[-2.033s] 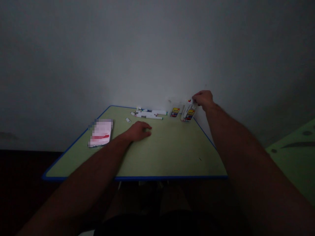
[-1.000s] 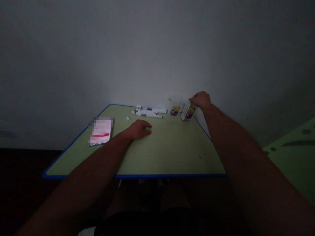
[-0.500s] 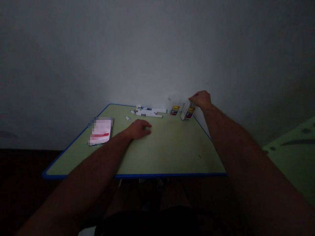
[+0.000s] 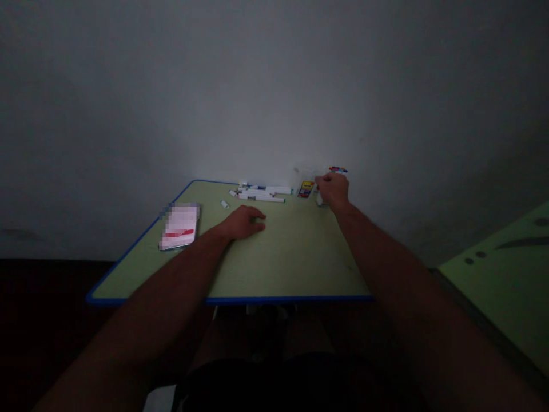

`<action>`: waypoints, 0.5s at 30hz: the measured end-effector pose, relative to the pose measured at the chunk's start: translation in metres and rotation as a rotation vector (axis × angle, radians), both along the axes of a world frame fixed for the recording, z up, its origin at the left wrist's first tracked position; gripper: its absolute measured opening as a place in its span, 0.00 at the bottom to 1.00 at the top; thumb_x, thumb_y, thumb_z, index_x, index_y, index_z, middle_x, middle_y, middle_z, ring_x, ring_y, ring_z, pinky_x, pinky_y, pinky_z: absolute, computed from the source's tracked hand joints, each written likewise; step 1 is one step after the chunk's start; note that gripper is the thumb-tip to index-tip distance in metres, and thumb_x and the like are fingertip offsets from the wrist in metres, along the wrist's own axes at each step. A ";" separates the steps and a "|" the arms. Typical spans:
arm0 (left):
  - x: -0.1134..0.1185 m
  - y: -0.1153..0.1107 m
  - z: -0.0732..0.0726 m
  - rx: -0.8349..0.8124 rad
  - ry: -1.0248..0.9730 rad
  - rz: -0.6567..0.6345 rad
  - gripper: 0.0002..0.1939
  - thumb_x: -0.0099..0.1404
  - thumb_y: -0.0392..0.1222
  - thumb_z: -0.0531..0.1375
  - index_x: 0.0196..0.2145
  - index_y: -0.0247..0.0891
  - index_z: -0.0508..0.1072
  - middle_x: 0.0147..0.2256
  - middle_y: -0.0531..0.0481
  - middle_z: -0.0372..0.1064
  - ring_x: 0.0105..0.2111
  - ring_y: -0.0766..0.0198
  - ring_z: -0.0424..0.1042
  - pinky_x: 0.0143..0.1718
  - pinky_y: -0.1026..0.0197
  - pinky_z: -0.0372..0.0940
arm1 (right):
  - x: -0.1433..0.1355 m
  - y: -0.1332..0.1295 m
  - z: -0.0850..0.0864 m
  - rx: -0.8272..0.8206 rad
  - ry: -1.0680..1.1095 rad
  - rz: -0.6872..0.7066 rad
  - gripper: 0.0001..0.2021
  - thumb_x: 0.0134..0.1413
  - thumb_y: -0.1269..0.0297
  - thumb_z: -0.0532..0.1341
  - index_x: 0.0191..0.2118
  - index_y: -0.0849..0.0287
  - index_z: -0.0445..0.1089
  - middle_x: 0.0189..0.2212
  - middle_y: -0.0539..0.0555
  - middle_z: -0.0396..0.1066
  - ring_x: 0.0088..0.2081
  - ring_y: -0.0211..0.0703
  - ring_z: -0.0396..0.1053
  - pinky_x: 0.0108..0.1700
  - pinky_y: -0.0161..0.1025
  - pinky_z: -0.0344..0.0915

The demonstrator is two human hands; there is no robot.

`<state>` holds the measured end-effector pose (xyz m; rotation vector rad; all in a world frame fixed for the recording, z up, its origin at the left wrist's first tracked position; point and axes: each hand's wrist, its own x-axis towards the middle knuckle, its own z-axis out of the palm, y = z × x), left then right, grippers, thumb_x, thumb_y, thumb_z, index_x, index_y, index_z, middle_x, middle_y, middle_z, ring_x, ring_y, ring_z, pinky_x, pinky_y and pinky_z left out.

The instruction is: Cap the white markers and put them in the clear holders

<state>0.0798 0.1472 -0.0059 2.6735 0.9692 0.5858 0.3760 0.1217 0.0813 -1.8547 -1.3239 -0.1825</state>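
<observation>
My left hand (image 4: 245, 222) rests on the pale green table top (image 4: 295, 257), thumb and forefinger apart, holding nothing. Just behind it several white markers (image 4: 261, 195) lie in a loose pile, with a small white cap (image 4: 225, 203) to their left. My right hand (image 4: 335, 190) is at the far right of the table with its fingers closed; what is in them, if anything, cannot be made out. It covers most of a case of markers, whose coloured marker ends (image 4: 338, 169) show above it. Left of that hand stands a clear plastic case (image 4: 305, 189) with a yellow and dark label.
A phone-like device (image 4: 180, 226) with a pink, partly blurred screen lies at the table's left. A grey wall (image 4: 274, 91) rises behind the table. Another green surface (image 4: 506, 269) is at the right. The table has a blue edge (image 4: 274, 299).
My right hand has moved from the top of the marker case down and left, and is now in front of it. My left hand stays in place. The view has shifted slightly.
</observation>
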 end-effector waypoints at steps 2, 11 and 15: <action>0.000 0.001 -0.001 -0.009 -0.006 0.010 0.22 0.64 0.50 0.60 0.51 0.36 0.79 0.52 0.40 0.77 0.53 0.54 0.75 0.59 0.53 0.64 | -0.013 -0.003 -0.017 -0.051 0.014 0.059 0.17 0.62 0.58 0.58 0.29 0.63 0.78 0.26 0.56 0.75 0.31 0.44 0.73 0.38 0.38 0.65; 0.000 -0.003 0.002 -0.021 -0.014 0.013 0.22 0.64 0.49 0.61 0.51 0.35 0.79 0.52 0.41 0.77 0.53 0.54 0.75 0.59 0.54 0.64 | -0.056 0.014 -0.042 -0.249 -0.039 0.100 0.19 0.64 0.57 0.57 0.34 0.64 0.81 0.32 0.59 0.79 0.36 0.45 0.75 0.37 0.36 0.61; 0.001 -0.005 0.004 -0.018 -0.007 0.006 0.22 0.64 0.49 0.61 0.51 0.34 0.79 0.52 0.40 0.77 0.53 0.54 0.75 0.59 0.54 0.64 | -0.069 0.021 -0.049 -0.267 -0.001 0.117 0.18 0.64 0.57 0.57 0.36 0.64 0.80 0.36 0.61 0.79 0.38 0.46 0.75 0.39 0.36 0.63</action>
